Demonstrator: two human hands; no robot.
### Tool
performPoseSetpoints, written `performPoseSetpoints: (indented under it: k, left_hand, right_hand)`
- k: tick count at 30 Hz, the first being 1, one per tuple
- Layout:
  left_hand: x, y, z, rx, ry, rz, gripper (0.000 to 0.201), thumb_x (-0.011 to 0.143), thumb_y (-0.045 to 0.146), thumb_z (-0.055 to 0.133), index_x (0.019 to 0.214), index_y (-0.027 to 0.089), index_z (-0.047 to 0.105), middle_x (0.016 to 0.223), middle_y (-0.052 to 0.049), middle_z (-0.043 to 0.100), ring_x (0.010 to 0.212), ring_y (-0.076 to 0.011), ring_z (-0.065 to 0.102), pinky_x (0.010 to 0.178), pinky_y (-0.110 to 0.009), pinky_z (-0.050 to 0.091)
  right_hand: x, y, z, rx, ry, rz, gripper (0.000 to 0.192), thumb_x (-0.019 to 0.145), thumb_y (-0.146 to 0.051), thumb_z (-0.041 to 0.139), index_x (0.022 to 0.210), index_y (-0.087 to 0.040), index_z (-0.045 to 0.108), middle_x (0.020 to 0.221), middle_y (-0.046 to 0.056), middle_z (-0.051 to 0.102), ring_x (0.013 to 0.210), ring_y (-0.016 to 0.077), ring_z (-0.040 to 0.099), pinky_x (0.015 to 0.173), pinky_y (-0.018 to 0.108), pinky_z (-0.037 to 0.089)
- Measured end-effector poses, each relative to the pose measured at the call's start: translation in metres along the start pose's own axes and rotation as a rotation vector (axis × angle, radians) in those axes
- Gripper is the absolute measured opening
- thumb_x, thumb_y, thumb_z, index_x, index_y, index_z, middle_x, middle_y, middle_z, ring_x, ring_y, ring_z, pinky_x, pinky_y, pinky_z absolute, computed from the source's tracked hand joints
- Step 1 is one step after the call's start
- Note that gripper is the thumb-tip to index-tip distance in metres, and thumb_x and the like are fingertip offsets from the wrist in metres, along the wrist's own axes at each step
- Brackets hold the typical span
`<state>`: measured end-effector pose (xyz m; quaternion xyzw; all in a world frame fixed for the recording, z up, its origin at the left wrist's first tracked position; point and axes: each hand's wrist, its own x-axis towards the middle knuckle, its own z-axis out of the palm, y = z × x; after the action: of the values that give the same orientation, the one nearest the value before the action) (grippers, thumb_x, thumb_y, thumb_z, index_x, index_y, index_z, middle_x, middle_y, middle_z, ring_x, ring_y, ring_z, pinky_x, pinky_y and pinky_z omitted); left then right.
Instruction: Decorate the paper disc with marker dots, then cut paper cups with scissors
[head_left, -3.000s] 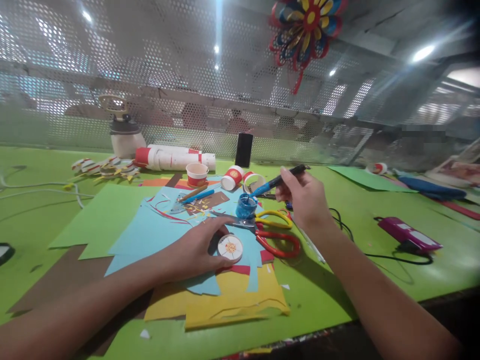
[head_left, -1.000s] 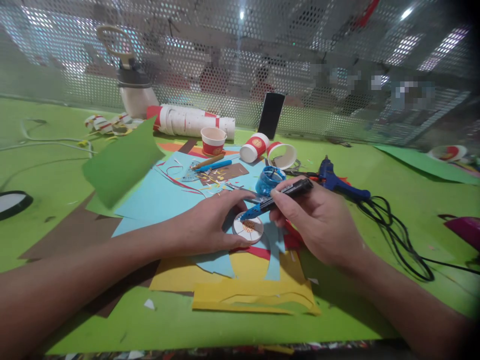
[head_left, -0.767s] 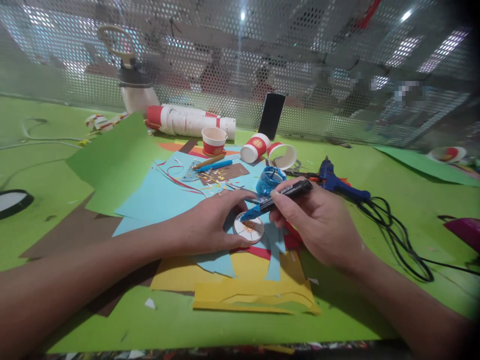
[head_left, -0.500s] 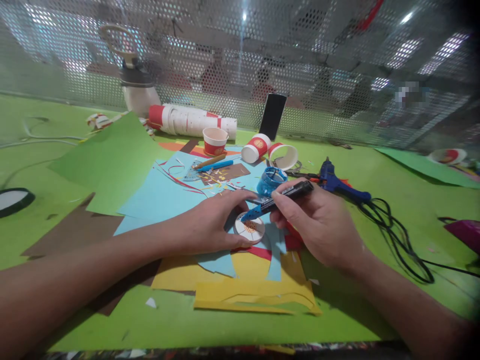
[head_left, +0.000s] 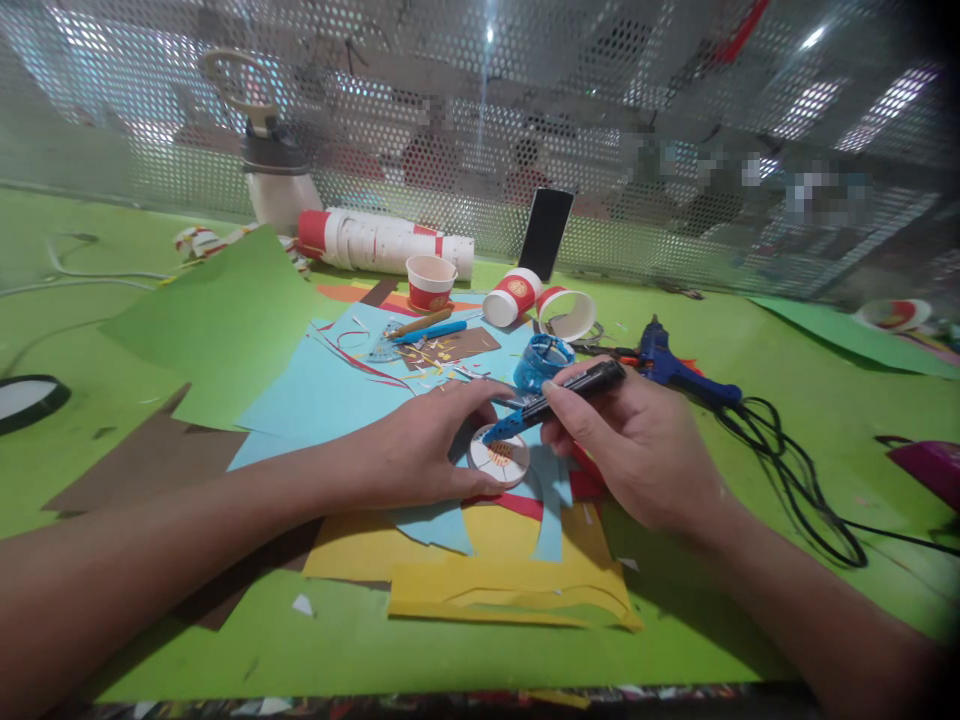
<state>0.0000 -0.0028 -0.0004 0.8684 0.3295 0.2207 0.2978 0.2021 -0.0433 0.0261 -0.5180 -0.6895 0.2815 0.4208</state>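
Note:
My left hand (head_left: 431, 440) grips a small round white disc (head_left: 508, 472) between thumb and fingers. The disc carries an orange patterned centre and thin dark lines running out to its rim. In my right hand (head_left: 637, 445) is a black marker (head_left: 581, 385), slanting down to the left. Its lower end is coated in blue and touches the disc's upper left part. Just behind the marker stands an open jar of blue paint (head_left: 541, 362), smeared down its sides. Light blue paper (head_left: 551, 535) lies under the disc. The fingertips beneath the marker are partly hidden.
A blue glue gun (head_left: 667, 365) with a coiled black cable lies to the right. Red and white paper cups (head_left: 514, 297) and a leaning phone (head_left: 546, 235) stand behind. Yellow paper strips (head_left: 510, 592) lie in front, a green sheet (head_left: 217, 330) at left.
Almost nothing differs. Both hands, the disc and the marker stay in place, with the blue end still against the disc.

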Motion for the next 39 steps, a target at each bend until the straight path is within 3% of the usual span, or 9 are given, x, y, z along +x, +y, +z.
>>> performPoseSetpoints:
  k: [10,17,27,39]
  left_hand:
    - [0.0001,-0.0014,0.0008,0.0,0.002,0.0,0.066,0.073,0.041,0.074,0.13,0.02,0.047,0.114,-0.008,0.064,0.097,-0.0227,0.061,0.083,-0.036,0.05]
    - [-0.0003,0.0012,0.0,0.015,0.013,-0.04,0.07,0.071,0.045,0.074,0.131,0.02,0.047,0.114,-0.008,0.064,0.1,-0.0247,0.061,0.088,-0.038,0.049]
    - [0.0003,-0.0004,0.0008,0.015,0.015,0.01,0.065,0.073,0.042,0.074,0.129,0.02,0.048,0.111,-0.007,0.064,0.095,-0.0219,0.061,0.084,-0.035,0.05]
    - [0.0003,-0.0008,0.0002,0.0,-0.014,-0.003,0.064,0.073,0.034,0.075,0.129,0.021,0.047,0.112,-0.007,0.064,0.096,-0.0218,0.06,0.084,-0.035,0.049]
  right_hand:
    - [0.0019,-0.0021,0.0042,0.028,0.048,0.017,0.022,0.087,-0.039,0.062,0.078,-0.019,0.059,0.059,-0.001,0.063,0.05,0.0126,0.058,0.048,0.025,0.049]
    - [-0.0005,-0.006,-0.0039,0.073,0.231,-0.01,0.022,0.087,-0.041,0.063,0.076,-0.021,0.061,0.06,0.001,0.065,0.052,0.0139,0.061,0.049,0.026,0.051]
    - [-0.0008,0.0005,0.0019,-0.021,0.115,-0.118,0.019,0.09,-0.034,0.06,0.077,-0.02,0.059,0.062,-0.002,0.063,0.052,0.0113,0.059,0.052,0.024,0.05]
    - [-0.0022,-0.0013,0.0048,-0.01,0.074,-0.105,0.017,0.089,-0.034,0.06,0.079,-0.021,0.057,0.064,-0.001,0.062,0.056,0.0138,0.061,0.055,0.026,0.053]
